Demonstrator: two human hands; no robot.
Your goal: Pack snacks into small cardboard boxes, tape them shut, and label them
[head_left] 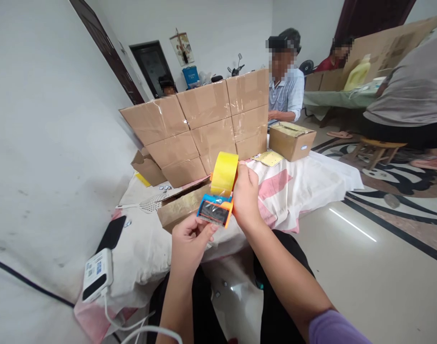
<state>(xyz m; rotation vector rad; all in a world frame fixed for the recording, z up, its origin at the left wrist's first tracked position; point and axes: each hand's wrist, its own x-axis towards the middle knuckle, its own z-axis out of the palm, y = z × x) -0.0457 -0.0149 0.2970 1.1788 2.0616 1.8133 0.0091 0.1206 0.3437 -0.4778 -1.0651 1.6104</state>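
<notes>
In front of me my right hand (246,196) is wrapped round the side of a tape dispenser (215,210), blue and orange with a dark roller plate. A thick roll of yellow packing tape (224,173) sits on it, facing up. My left hand (191,239) is closed at the dispenser's toothed front edge, thumb and fingers pinched where the tape comes out. How much tape lies between those fingertips is hidden. Just behind the dispenser, a brown cardboard box (182,205) rests on the cloth-covered table, partly covered by my hands.
A taped cardboard partition (204,124) stands across the table (146,258). Right of it sits another closed box (292,141) near a yellow card (270,158). At left lie a white fly swatter (150,204), a black phone (111,234) and a power bank (98,274) with cable. Several people sit beyond.
</notes>
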